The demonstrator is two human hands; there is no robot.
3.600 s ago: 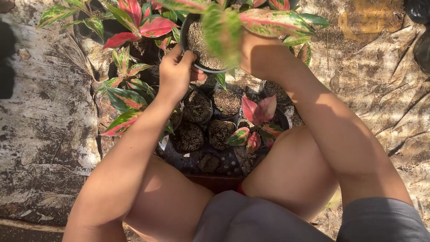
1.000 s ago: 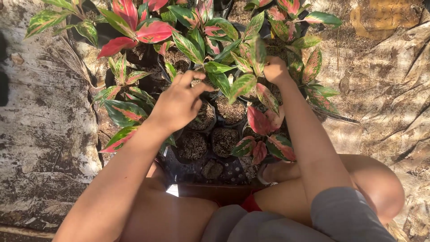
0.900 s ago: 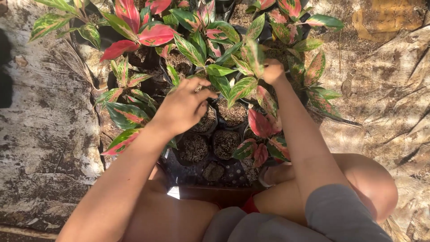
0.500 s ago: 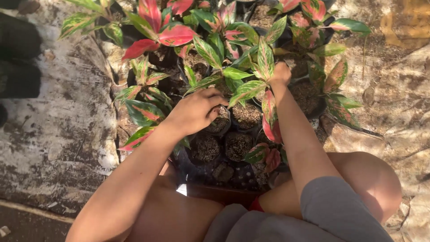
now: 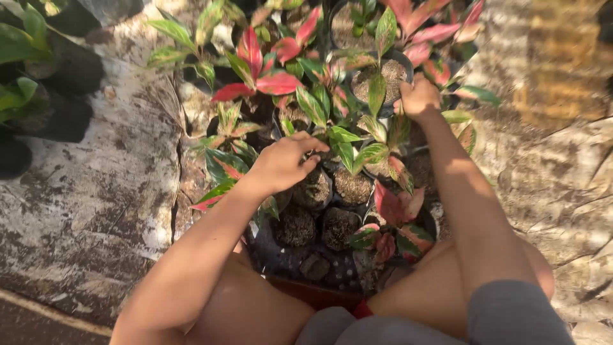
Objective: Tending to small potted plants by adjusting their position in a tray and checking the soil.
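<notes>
2 hands among potted plants, left hand (image 5: 283, 165) half-curled over leaves (image 5: 345, 142), right hand (image 5: 418, 97) closed on pot rim (image 5: 401, 102)

Plant leaves (image 5: 332, 131) green with cream-yellow edges and pink-red veining; some leaves (image 5: 276, 83) almost fully red-pink. Small pots (image 5: 319, 191) black, filled with brown fibrous soil (image 5: 352, 186). Tray (image 5: 332, 268) under the near pots black with pale speckles. Ground sheet (image 5: 83, 191) mottled grey-white with dark brown patches; on the right (image 5: 562, 160) it is tan-brown, with a yellowish patch (image 5: 555, 70). Shorts (image 5: 517, 313) grey. Plain green leaves (image 5: 19, 57) at top left.
</notes>
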